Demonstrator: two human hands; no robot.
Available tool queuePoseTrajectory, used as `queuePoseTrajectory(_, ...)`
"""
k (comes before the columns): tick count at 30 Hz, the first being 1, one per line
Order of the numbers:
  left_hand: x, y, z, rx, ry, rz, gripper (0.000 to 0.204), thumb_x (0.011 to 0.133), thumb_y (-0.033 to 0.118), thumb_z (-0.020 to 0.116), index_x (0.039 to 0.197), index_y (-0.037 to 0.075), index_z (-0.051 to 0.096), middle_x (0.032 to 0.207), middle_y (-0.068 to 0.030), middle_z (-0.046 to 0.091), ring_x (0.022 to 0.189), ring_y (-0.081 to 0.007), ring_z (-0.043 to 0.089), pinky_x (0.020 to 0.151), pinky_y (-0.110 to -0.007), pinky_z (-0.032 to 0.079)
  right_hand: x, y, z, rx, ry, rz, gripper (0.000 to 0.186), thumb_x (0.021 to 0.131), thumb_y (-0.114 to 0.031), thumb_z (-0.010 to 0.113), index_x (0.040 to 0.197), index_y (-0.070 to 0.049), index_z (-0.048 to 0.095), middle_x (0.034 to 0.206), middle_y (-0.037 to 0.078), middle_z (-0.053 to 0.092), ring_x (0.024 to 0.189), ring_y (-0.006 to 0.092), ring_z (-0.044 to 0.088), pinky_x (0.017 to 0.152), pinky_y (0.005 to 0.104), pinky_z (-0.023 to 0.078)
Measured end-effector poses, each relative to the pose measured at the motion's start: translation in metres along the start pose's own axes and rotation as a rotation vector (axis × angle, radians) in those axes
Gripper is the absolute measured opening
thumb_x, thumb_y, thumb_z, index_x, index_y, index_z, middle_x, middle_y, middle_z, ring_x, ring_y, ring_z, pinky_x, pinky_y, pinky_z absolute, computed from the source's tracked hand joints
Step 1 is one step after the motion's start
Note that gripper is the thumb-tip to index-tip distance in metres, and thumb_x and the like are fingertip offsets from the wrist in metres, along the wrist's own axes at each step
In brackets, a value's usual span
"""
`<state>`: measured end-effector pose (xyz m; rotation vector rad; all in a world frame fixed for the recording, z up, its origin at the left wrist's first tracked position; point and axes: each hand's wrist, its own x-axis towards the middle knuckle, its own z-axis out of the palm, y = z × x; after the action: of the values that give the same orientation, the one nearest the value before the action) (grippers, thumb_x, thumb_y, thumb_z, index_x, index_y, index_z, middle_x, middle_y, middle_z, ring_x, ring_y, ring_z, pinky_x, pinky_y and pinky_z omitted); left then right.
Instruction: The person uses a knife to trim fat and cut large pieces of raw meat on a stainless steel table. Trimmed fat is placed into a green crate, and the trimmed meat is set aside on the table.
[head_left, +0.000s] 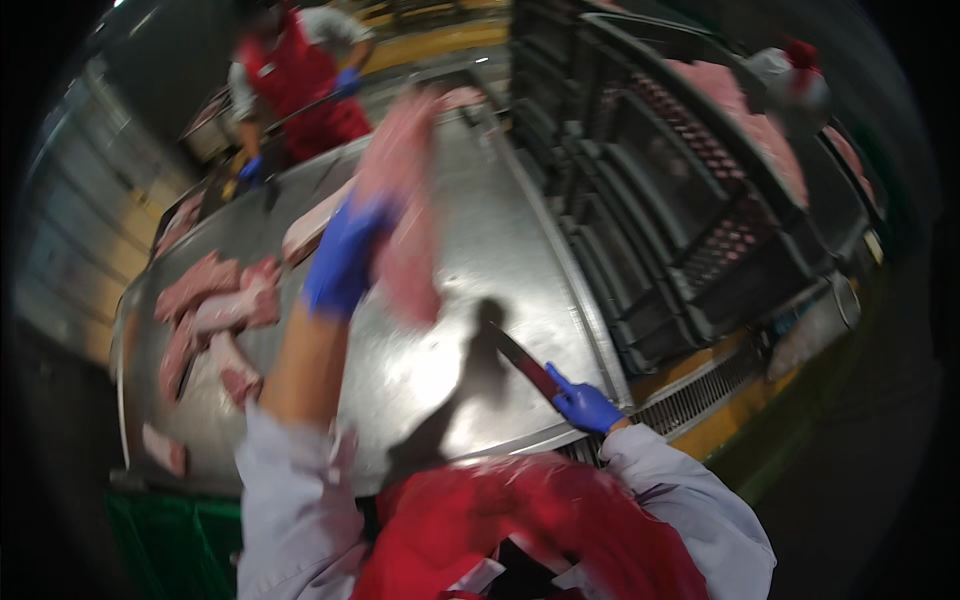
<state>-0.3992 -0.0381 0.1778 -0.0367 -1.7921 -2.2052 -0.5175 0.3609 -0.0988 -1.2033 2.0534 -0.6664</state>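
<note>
A steel worktop (480, 260) fills the middle of the view, curving away toward the top, wet and shiny with a dark shadow falling across its near part. To its right stands a row of dark plastic crates (660, 220), latticed on the sides; the far ones hold pink meat heaped to the brim. A yellow floor strip and a metal grate run along the crates' near edge.

At the worktop's far end a co-worker (295, 75) in a red apron and blue gloves bends over the surface, well apart from the person wearing the camera, whose own red apron (520, 540) and pale sleeves fill the lower edge.

On the left part of the worktop lies a loose pile of meat pieces (215, 300), pink and red, some touching, with one lone piece near the near-left rim.

The left hand (345, 260), blue-gloved, is raised above the worktop and clamped on a long pink meat slab (405, 200), which hangs blurred on both sides of the fist, clear of the surface.

The right hand (585, 405), also blue-gloved, sits at the near right rim, closed round the handle of a knife (525, 365); the blade points up and left over the steel. The two hands are well apart.
</note>
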Motion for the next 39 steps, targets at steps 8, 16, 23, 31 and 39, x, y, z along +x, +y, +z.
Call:
queuePoseTrajectory(8,-0.022,0.055,-0.120,1.039,0.614,0.424,0.028,0.100,0.027,0.058,0.107,0.001,0.063,0.091,-0.0074,0.067,0.082,-0.0150,0.060,0.081,-0.031,0.050,0.044,-0.070,0.051,0.090,0.139,-0.243,0.069,0.093,-0.006,0.056,0.156,-0.015,0.031,0.075,0.019,0.064,0.063,0.0358,0.063,0.060,0.0408,0.049)
queuePoseTrajectory(16,-0.399,-0.169,-0.345,1.406,1.482,-1.120,0.110,0.068,0.062,0.078,0.148,0.001,0.035,0.150,-0.0256,0.038,0.138,-0.0428,0.038,0.113,-0.052,0.033,0.010,-0.094,0.107,0.281,0.126,0.052,0.071,0.094,0.002,0.053,0.158,-0.014,0.029,0.075,-0.004,0.043,0.066,0.0088,0.040,0.061,0.0257,0.041)
queuePoseTrajectory(23,-0.416,-0.149,-0.467,0.983,1.358,-1.481,0.133,0.056,0.063,0.085,0.154,-0.001,0.022,0.153,-0.0238,0.038,0.138,-0.0378,0.043,0.109,-0.051,0.040,0.040,-0.150,0.093,0.016,0.136,0.192,0.068,0.094,0.000,0.052,0.157,-0.015,0.031,0.065,-0.001,0.043,0.058,0.0090,0.037,0.052,0.0287,0.036)
queuePoseTrajectory(31,-0.551,-0.147,-0.537,0.992,1.110,-1.091,0.083,0.057,0.038,0.085,0.123,-0.006,0.063,0.119,-0.0262,0.067,0.109,-0.0364,0.067,0.093,-0.040,0.054,-0.015,-0.172,0.111,0.218,0.282,0.420,0.067,0.097,-0.001,0.051,0.158,-0.018,0.030,0.072,0.002,0.053,0.056,0.0092,0.039,0.051,0.0293,0.037)
queuePoseTrajectory(39,-0.492,-0.183,-0.459,0.779,1.118,-1.095,0.072,0.062,0.030,0.078,0.123,-0.006,0.064,0.113,-0.0290,0.068,0.104,-0.0394,0.068,0.088,-0.044,0.055,-0.050,-0.130,0.121,0.293,0.226,0.271,0.071,0.096,0.004,0.051,0.159,-0.018,0.029,0.076,-0.002,0.047,0.062,0.0061,0.040,0.053,0.0245,0.038)
